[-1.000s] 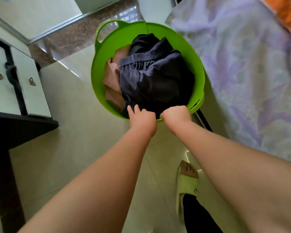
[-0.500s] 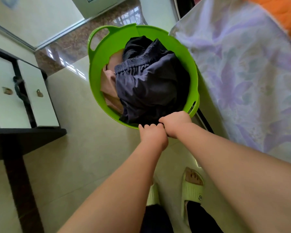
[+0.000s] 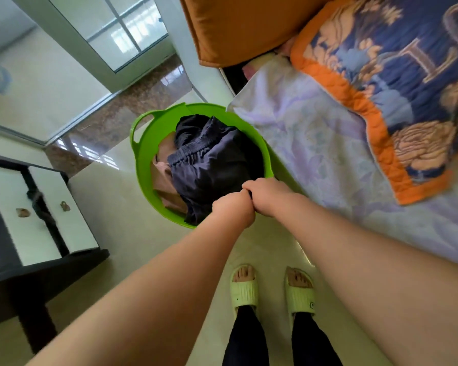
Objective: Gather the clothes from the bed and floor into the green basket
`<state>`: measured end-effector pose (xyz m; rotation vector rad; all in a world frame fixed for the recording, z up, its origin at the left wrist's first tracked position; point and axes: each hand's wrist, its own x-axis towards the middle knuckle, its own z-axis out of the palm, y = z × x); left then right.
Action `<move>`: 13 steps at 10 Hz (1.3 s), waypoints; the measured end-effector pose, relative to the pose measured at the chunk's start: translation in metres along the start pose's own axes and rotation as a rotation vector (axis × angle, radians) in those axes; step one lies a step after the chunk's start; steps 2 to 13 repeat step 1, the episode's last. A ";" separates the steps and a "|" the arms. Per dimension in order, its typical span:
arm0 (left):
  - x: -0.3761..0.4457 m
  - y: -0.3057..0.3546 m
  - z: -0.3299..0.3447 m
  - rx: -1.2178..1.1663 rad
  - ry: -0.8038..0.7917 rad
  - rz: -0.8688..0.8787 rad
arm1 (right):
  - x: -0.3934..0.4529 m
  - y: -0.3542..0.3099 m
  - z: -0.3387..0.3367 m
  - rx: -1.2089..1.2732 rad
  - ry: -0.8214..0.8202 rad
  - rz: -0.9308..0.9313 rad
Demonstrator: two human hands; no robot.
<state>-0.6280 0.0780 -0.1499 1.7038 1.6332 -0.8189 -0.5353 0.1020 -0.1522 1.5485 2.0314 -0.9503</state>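
The green basket [image 3: 143, 154] stands on the tiled floor against the bed's side. Inside it lie dark navy clothes [image 3: 217, 165] with an elastic waistband on top and a tan garment [image 3: 164, 180] along the left wall. My left hand [image 3: 233, 210] and my right hand [image 3: 267, 196] are both closed into fists, pressed knuckle to knuckle at the basket's near rim. They appear to grip the near handle, which they hide. The far handle [image 3: 140, 128] is free.
The bed [image 3: 315, 143] with a lilac floral sheet fills the right, carrying a blue-and-orange quilt [image 3: 394, 88] and an orange pillow [image 3: 236, 25]. A dark cabinet with white drawers [image 3: 45, 212] stands at the left. My feet in pale slippers [image 3: 245, 286] stand near the bed.
My two hands have come together at the basket's near rim and closed. The view has risen and pulled back, so the basket looks smaller and both feet and the quilt show.
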 end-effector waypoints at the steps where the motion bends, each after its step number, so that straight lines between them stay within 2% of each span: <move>1: -0.022 0.015 -0.035 -0.081 0.119 0.067 | -0.020 0.009 -0.043 0.001 0.059 0.057; 13: -0.022 0.015 -0.035 -0.081 0.119 0.067 | -0.020 0.009 -0.043 0.001 0.059 0.057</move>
